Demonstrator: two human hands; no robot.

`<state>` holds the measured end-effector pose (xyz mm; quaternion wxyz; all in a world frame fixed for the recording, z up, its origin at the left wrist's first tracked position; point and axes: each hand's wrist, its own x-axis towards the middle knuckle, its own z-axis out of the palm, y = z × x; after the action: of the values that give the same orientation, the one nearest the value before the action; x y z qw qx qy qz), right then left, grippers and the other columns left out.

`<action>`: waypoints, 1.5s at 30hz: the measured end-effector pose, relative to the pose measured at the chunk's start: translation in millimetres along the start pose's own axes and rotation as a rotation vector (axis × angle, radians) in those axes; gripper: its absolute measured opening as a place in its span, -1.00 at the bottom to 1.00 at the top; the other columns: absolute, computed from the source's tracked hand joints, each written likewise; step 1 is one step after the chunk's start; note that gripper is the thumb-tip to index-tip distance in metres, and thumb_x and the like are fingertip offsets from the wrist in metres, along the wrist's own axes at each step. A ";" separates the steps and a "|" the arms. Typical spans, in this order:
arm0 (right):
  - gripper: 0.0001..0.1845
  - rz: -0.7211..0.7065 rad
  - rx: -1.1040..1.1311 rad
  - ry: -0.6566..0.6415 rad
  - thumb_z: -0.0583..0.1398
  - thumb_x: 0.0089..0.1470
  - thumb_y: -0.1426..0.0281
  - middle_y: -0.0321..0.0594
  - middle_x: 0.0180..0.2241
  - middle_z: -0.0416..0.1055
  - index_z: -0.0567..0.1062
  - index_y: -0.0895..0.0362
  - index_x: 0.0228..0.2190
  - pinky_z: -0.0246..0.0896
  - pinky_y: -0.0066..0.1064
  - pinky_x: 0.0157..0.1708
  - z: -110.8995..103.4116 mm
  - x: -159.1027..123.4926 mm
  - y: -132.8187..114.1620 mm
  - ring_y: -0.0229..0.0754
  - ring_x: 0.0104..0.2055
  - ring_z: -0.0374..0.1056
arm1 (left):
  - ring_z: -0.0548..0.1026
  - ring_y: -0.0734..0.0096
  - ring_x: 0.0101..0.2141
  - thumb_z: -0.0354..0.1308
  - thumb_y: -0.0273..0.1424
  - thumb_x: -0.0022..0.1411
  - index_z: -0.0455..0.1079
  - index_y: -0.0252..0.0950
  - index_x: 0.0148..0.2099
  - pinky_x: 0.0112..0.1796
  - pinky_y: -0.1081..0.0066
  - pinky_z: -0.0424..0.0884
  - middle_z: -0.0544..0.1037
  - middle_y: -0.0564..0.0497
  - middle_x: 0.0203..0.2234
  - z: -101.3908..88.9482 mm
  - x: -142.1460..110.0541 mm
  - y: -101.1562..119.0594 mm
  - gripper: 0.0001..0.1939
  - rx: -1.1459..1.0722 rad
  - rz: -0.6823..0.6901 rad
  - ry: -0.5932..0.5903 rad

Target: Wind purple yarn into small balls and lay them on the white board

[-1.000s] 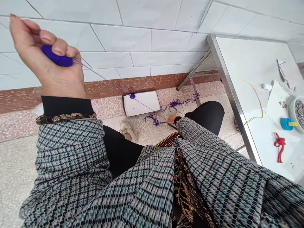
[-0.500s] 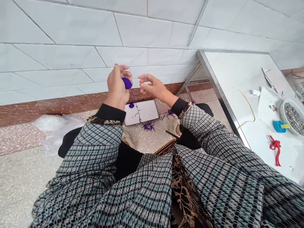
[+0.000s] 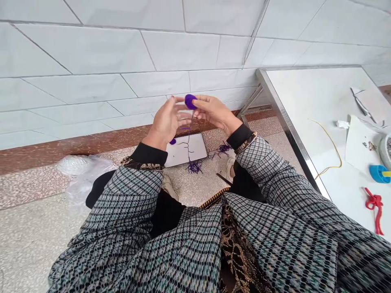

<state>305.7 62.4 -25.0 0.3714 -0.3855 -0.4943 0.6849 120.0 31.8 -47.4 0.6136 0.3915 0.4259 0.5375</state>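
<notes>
A small purple ball of yarn (image 3: 190, 101) is pinched between the thumb and fingers of my right hand (image 3: 214, 110). Beside it on the left, my left hand (image 3: 166, 120) has its fingers spread and curved toward the ball; whether a fingertip touches it I cannot tell. From the ball a purple strand with short side ends (image 3: 188, 140) hangs over a white board (image 3: 197, 148) on the floor. Another purple yarn piece (image 3: 172, 141) lies at that board's left edge, partly behind my left wrist. A tangle of purple yarn bits (image 3: 194, 166) sits at its near edge.
More purple yarn bits (image 3: 224, 147) lie on the floor to the right. A clear plastic bag with white yarn (image 3: 73, 166) rests at left. The white table (image 3: 308, 93) at right bears a yellow cord (image 3: 334, 148), a blue object (image 3: 378, 173) and a red knotted cord (image 3: 375, 202).
The purple yarn ball has passed from my left hand to my right, which came in toward it. My left fingers have opened away from it. The view has shifted slightly.
</notes>
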 end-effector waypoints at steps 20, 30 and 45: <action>-0.56 0.137 0.289 -0.044 0.55 0.41 0.22 -0.32 -0.25 0.51 0.51 0.16 0.04 0.42 -0.66 -0.41 -45.8 -39.8 -34.2 -0.39 -0.37 0.41 | 0.26 0.57 -0.56 0.52 -0.38 0.05 0.58 -0.30 -0.19 -0.47 0.48 0.26 0.48 0.08 -0.49 14.8 -18.3 -15.0 -0.72 0.050 -0.163 -0.308; -0.63 0.004 0.055 0.163 0.53 0.32 0.40 -0.37 -0.31 0.39 0.43 0.10 -0.15 0.37 -0.60 -0.37 -63.1 -46.8 -42.3 -0.36 -0.37 0.32 | 0.32 0.51 -0.56 0.55 -0.23 0.02 0.59 -0.31 -0.29 -0.57 0.52 0.09 0.51 -0.01 -0.53 -14.8 -25.7 -16.0 -0.68 0.313 -0.268 -0.355; -0.65 0.073 -1.401 0.212 0.29 0.31 0.68 0.25 0.13 0.65 0.66 0.31 0.09 0.46 -0.14 0.25 -40.4 -25.4 -12.5 0.20 0.17 0.56 | 0.35 0.41 -0.48 0.27 -0.27 0.28 0.53 -0.26 -0.46 -0.39 0.42 0.26 0.50 -0.01 -0.56 -17.5 -46.1 23.2 -0.72 0.806 0.124 -0.442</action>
<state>354.3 58.6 -17.5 0.0591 -0.6147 -0.7664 0.1767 93.2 -10.8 -26.8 0.4551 0.7287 0.4357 0.2685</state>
